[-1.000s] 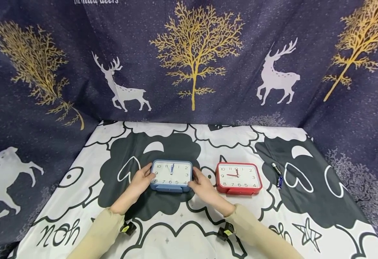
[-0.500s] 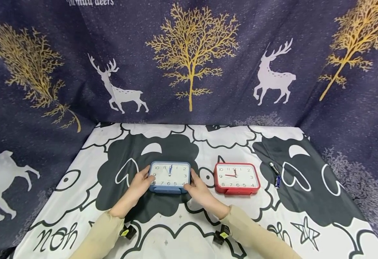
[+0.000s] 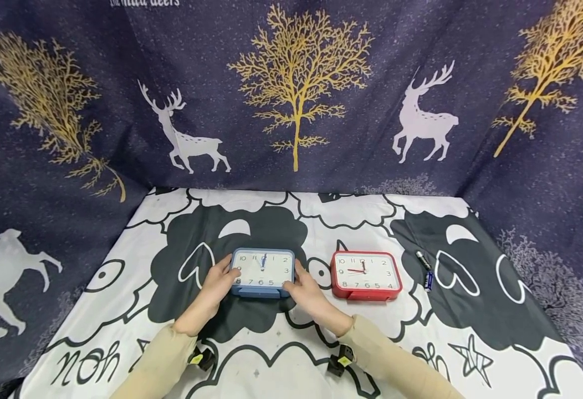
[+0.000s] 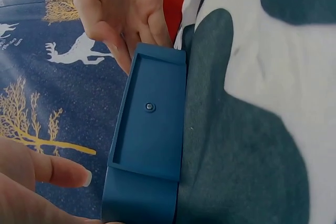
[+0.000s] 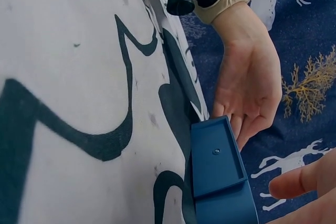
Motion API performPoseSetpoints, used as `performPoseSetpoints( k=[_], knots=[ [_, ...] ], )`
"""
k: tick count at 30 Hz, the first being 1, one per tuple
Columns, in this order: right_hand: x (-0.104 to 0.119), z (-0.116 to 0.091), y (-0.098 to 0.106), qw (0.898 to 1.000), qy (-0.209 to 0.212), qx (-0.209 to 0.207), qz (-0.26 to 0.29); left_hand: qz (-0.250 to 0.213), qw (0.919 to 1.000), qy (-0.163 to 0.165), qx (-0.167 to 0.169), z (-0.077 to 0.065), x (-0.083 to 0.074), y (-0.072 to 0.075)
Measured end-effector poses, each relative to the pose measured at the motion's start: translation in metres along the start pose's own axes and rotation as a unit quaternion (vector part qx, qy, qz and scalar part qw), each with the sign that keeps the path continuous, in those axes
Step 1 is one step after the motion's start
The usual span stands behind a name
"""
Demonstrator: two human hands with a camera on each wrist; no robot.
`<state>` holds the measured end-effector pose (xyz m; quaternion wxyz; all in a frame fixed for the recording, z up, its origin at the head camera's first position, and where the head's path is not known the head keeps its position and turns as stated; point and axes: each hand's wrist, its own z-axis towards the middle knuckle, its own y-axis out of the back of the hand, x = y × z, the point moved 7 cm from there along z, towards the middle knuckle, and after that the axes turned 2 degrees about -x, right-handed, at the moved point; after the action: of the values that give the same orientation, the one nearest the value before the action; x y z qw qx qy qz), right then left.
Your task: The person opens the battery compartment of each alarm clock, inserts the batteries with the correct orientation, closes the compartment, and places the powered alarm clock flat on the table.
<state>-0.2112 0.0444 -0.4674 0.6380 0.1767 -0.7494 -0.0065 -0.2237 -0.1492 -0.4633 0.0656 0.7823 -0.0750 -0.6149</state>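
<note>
Head view: one blue rectangular plastic clock [image 3: 263, 277], on the cloth-covered desk [image 3: 281, 371]; left hand [image 3: 215, 281] at its nine o'clock side, right hand [image 3: 308, 291] at three, each grip curved round an edge, thumb at the face side. One red rectangular clock [image 3: 366, 277], apart, toward three o'clock; two cylindrical batteries [image 3: 428, 281], farther.
Left wrist view: small round screw [image 4: 150, 107]; right hand at twelve.
Right wrist view: left hand at one.

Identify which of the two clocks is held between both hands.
The blue clock: the left hand and right hand hold its sides, whereas no hand touches the red clock.
</note>
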Motion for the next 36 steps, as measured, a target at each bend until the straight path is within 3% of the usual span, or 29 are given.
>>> performPoseSetpoints(
  k=[16, 28, 36],
  knots=[
    [0.002, -0.004, 0.009, 0.998, -0.006, -0.029, -0.055, -0.023, 0.9996, 0.005, -0.013, -0.01, -0.008, -0.001],
    [0.011, -0.007, 0.018, 0.999, -0.012, -0.029, -0.037, -0.062, 0.998, 0.007, -0.014, -0.017, -0.014, -0.007],
    [0.012, -0.005, 0.019, 0.999, -0.01, -0.022, -0.022, -0.052, 0.9985, 0.004, -0.015, -0.016, -0.016, -0.009]
  ],
)
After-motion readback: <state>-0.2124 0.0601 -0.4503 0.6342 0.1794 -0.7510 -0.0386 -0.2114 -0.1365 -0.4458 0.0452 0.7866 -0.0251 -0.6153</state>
